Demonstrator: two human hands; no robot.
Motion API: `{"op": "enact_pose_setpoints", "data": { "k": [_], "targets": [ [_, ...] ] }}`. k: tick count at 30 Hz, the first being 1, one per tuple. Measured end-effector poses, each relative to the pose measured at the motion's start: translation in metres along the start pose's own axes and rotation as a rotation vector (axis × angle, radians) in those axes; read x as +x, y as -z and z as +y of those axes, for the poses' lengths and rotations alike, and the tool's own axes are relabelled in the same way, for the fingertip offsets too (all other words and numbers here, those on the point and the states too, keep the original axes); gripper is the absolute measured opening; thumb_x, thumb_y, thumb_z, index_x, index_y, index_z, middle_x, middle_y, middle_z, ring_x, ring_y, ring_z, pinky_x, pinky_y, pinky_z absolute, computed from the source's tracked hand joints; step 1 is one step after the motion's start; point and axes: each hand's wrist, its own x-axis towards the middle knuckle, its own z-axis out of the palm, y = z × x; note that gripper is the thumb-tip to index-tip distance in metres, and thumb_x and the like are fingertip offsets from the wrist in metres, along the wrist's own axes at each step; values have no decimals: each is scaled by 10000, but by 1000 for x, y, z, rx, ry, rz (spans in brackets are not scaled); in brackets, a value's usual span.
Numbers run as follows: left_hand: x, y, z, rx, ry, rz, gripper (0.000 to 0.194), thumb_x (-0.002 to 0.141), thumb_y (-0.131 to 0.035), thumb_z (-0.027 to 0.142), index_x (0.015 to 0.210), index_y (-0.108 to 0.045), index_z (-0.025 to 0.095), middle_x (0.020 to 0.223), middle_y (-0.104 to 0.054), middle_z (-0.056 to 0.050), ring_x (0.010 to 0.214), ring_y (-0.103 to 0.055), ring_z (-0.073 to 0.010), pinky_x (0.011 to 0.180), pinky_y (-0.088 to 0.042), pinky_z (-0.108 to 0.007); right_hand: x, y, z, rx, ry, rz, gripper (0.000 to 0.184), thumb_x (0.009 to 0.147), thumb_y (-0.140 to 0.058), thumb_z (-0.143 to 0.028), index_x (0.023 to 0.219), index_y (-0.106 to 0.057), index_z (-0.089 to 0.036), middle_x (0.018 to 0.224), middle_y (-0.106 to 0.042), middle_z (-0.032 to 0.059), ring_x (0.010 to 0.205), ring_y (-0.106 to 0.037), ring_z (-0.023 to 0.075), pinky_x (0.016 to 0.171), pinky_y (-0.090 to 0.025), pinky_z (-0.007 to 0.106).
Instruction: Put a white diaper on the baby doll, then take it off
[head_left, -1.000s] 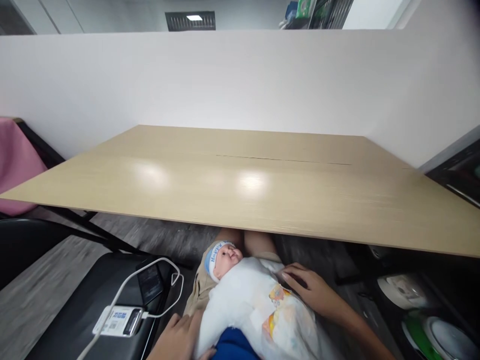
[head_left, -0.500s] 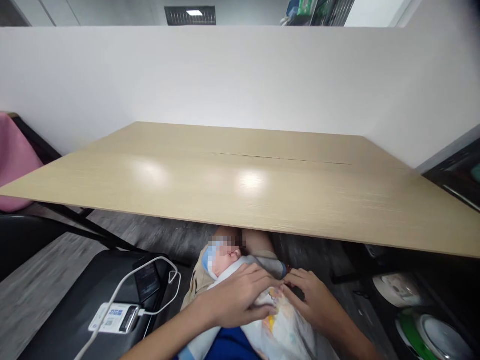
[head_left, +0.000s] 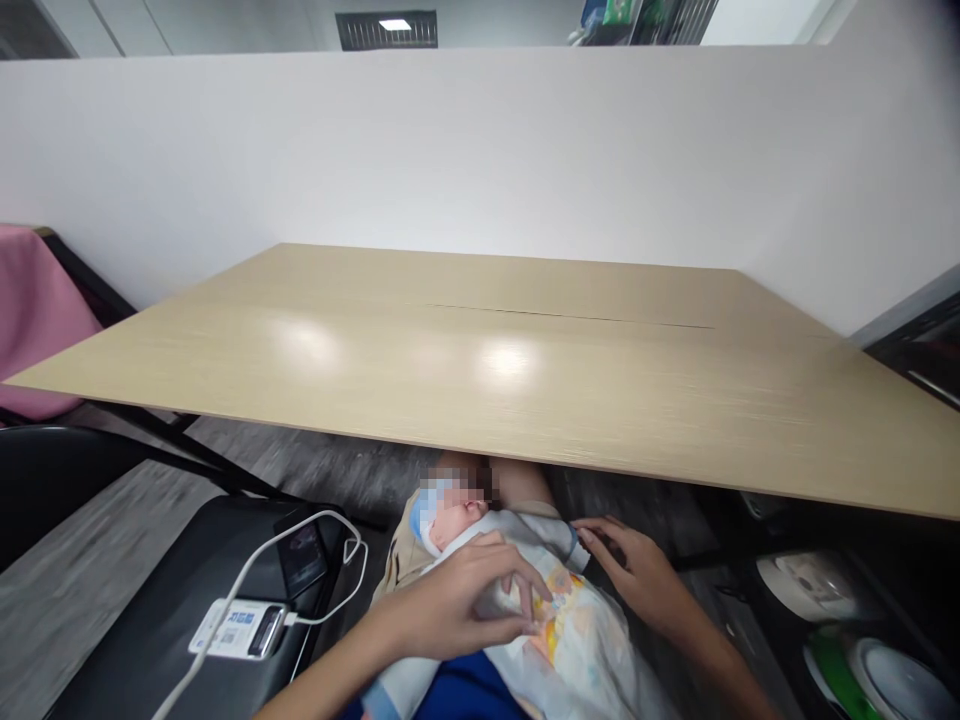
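At lower centre, my right hand (head_left: 641,578) pinches the doll (head_left: 452,527)'s cuff (head_left: 577,543), while my left hand (head_left: 461,598) has drawn back, its grip unclear.

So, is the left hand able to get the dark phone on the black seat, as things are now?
Probably yes. The left hand is over the doll, but the phone lies beyond the left forearm, with only the white cable looping across it.

Even indoor light; two soft glares sit on the tabletop (head_left: 600,400), left of and near its middle. Below its front edge it's dim, darkest at right. Straight edges look stretched; pixelation masks the doll's head (head_left: 442,515).
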Motion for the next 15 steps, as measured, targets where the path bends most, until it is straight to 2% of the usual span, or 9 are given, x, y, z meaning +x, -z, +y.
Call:
{"op": "enact_pose_setpoints", "data": {
  "k": [2, 4, 6, 7, 9, 11, 13, 15],
  "targets": [
    [-12, 13, 9, -108, 86, -94, 382, 978, -826, 530, 1169, -767, 205, 1065, -843, -73, 1008, -744, -207, 1005, -557, -344, -4, -3, -24, 71, 64, -68, 481, 1134, -518, -563, 1406, -766, -254, 1432, -747, 139, 1321, -703, 315, 1146, -554, 452],
    [-22, 20, 13, -240, 159, -236, 495, 876, -899, 616, 1122, -772, 205, 953, -835, -45, 933, -766, -206, 944, -585, -327, -8, -7, -53, 110, 138, -189, 489, 1136, -547, -529, 1523, -700, -274, 1560, -665, 136, 1450, -624, 312, 1255, -483, 468],
    [-28, 16, 11, -335, 187, -334, 585, 783, -947, 672, 1082, -775, 199, 835, -789, -18, 817, -755, -193, 852, -588, -302, -9, -8, -79, 110, 187, -317, 471, 1139, -552, -506, 1534, -691, -289, 1556, -652, 128, 1434, -625, 300, 1237, -496, 448],
    [-29, 12, 10, -363, 203, -348, 589, 791, -937, 682, 1079, -771, 196, 788, -756, -4, 754, -729, -175, 810, -577, -287, -11, -6, -88, 93, 199, -358, 443, 1143, -543, -509, 1480, -725, -286, 1474, -690, 125, 1361, -661, 294, 1187, -527, 434],
    [-23, 0, 6, -433, 237, -285, 568, 889, -836, 708, 1090, -741, 186, 721, -670, 24, 633, -632, -127, 716, -532, -256, -16, 5, -97, 50, 197, -395, 449, 1154, -487, -558, 1243, -816, -266, 1190, -761, 103, 1123, -720, 279, 1044, -571, 413],
    [-8, -11, 4, -450, 238, -164, 537, 1016, -671, 703, 1132, -697, 180, 727, -614, 30, 613, -561, -110, 681, -498, -245, -28, 23, -93, 26, 121, -422, 607, 1154, -388, -651, 1008, -833, -264, 945, -753, 79, 950, -714, 275, 949, -569, 413],
    [16, -19, 0, -280, 155, -77, 487, 1052, -622, 651, 1171, -687, 183, 872, -679, -22, 783, -632, -152, 797, -542, -288, -47, 43, -80, 21, -52, -475, 732, 1130, -296, -743, 948, -844, -293, 860, -756, 76, 921, -721, 295, 959, -568, 432],
    [49, -30, -9, 22, 45, -121, 490, 988, -724, 606, 1242, -708, 187, 1136, -748, -101, 1098, -687, -250, 1031, -557, -409, -68, 57, -65, -7, -242, -509, 752, 1090, -289, -809, 989, -863, -333, 851, -774, 80, 918, -736, 318, 1000, -575, 459]
  ]
}}
